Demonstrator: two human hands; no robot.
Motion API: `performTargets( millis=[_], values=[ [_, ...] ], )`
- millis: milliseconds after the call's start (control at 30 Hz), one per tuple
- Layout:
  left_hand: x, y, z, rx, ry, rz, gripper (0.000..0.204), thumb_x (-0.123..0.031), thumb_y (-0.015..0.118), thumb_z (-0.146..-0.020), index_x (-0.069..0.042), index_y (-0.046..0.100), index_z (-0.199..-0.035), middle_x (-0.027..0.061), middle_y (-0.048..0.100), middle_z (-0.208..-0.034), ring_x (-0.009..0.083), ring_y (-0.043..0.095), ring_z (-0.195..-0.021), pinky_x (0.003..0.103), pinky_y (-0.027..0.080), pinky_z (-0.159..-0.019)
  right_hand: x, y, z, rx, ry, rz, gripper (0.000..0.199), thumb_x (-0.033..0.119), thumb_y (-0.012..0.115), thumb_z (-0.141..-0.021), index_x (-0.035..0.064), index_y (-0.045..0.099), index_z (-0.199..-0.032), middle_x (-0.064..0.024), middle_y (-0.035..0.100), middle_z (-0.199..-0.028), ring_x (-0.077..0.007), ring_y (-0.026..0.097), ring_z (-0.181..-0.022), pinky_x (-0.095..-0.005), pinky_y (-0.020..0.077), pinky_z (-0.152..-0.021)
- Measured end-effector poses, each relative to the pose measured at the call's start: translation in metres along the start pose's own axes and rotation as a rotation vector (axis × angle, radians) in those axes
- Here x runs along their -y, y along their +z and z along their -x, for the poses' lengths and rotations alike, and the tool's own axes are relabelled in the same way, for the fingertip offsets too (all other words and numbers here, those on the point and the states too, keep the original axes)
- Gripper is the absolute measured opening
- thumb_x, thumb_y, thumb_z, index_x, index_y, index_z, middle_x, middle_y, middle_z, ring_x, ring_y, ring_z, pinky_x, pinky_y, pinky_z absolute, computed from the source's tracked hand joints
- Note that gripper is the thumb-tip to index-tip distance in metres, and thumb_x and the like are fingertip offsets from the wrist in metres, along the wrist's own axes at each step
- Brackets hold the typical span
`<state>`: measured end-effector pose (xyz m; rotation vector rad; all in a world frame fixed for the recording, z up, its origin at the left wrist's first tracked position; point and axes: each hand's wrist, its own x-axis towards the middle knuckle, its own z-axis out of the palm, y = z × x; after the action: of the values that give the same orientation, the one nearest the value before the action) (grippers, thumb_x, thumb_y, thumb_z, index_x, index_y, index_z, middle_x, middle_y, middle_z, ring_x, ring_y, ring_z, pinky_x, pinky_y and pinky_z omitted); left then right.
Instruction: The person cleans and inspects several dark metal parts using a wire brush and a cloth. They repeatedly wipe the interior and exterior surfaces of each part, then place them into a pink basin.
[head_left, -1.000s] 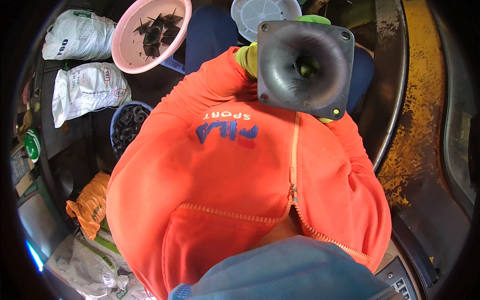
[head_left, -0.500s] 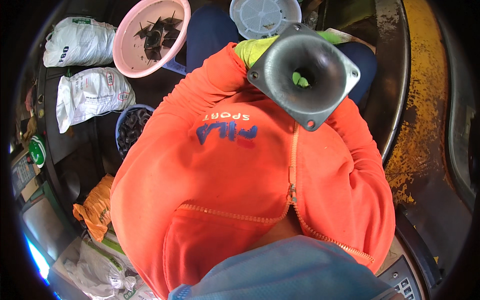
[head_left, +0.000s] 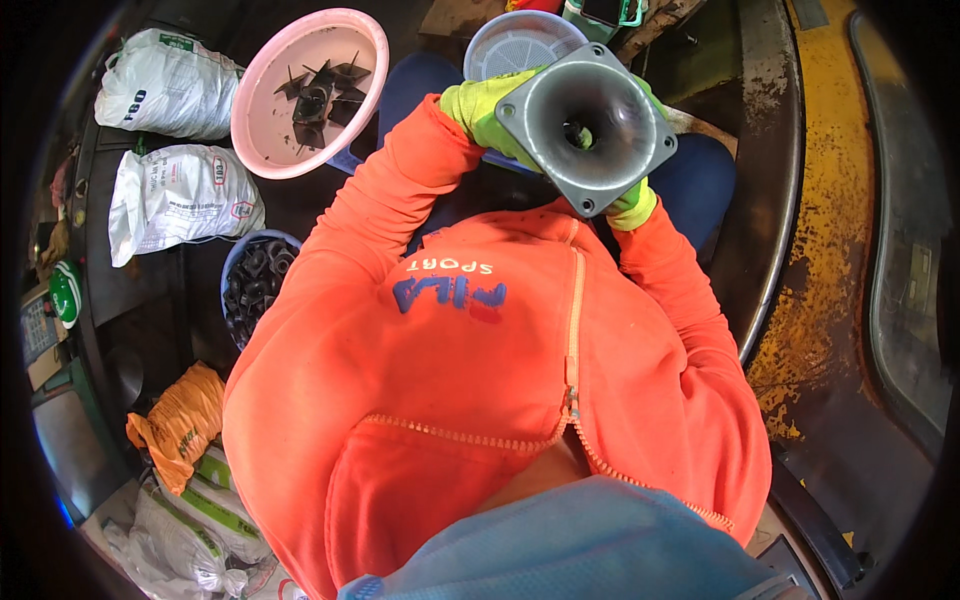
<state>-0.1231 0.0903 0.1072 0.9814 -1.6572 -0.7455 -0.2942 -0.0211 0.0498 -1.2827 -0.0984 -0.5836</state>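
A dark grey, glossy speaker horn (head_left: 625,130) with a square flange and a hole in each corner is held up, its wide mouth facing me. My left hand (head_left: 492,112), in a yellow-green glove, grips it from behind at its left side. On the right, my right hand (head_left: 634,203), gloved alike, reaches up behind the flange and holds the horn too. The fingers of both hands are mostly hidden by the flange. A little green shows through the dark throat.
Left of my knees stand a pink basin (head_left: 249,95) with black finned parts and a blue-rimmed tub (head_left: 228,265) of black pieces. White sacks (head_left: 165,85) lie farther left. Beyond the horn is a pale blue strainer basket (head_left: 500,45). A rusty yellow machine side (head_left: 800,320) borders the right.
The horn has moved away from me and slightly left, and tilted a little. My forearms are stretched out farther, and the right glove's cuff has come into view.
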Motion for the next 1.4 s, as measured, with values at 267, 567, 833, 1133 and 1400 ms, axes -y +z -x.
performTargets(
  millis=[267,567,833,1133,1400],
  values=[
    [0.018,0.006,0.009,-0.095,-0.23,-0.049,0.07,-0.023,0.081,-0.075,-0.001,0.049,-0.133,0.0135,0.06,-0.123,0.025,0.058,-0.112,0.038,0.046,-0.096,0.009,0.002,-0.004,-0.203,-0.161,0.346,0.043,0.018,0.063,-0.092,0.0002,0.051,-0.129,-0.0086,0.06,-0.12,-0.0169,0.059,-0.105,-0.0306,0.0503,-0.09],
    [0.021,0.015,0.0,-0.077,0.047,-0.076,0.074,-0.023,0.079,-0.078,-0.002,0.043,-0.139,0.0138,0.055,-0.132,0.0281,0.054,-0.12,0.039,0.041,-0.103,0.025,0.015,-0.008,-0.208,-0.285,0.489,0.038,0.011,0.07,-0.088,0.0023,0.056,-0.122,-0.0053,0.064,-0.109,-0.0141,0.061,-0.096,-0.0282,0.0501,-0.082],
    [-0.011,0.057,-0.019,-0.431,-0.072,0.041,0.067,-0.019,0.083,-0.073,-0.003,0.05,-0.129,0.0102,0.06,-0.12,0.0201,0.058,-0.11,0.033,0.047,-0.094,0.029,0.004,-0.008,-0.295,-0.166,-0.106,0.036,0.015,0.07,-0.086,0.0014,0.06,-0.118,-0.008,0.066,-0.106,-0.0182,0.065,-0.091,-0.0334,0.0528,-0.081],
    [0.002,0.095,-0.025,-0.56,0.027,0.025,0.067,-0.019,0.084,-0.073,-0.005,0.05,-0.129,0.0087,0.057,-0.122,0.0178,0.059,-0.108,0.033,0.048,-0.094,0.041,0.02,-0.013,-0.227,-0.383,0.771,0.036,0.019,0.074,-0.08,0.0039,0.062,-0.111,-0.0067,0.066,-0.096,-0.0199,0.066,-0.084,-0.0314,0.0523,-0.071],
    [0.003,0.088,-0.014,-0.307,-0.01,0.247,0.066,-0.02,0.083,-0.074,-0.004,0.05,-0.129,0.0092,0.057,-0.124,0.0179,0.058,-0.109,0.034,0.048,-0.094,0.027,0.026,0.01,-0.277,-0.171,0.419,0.036,0.019,0.073,-0.081,0.0043,0.062,-0.111,-0.0065,0.066,-0.096,-0.0195,0.065,-0.083,-0.0311,0.0519,-0.071]
  ],
)
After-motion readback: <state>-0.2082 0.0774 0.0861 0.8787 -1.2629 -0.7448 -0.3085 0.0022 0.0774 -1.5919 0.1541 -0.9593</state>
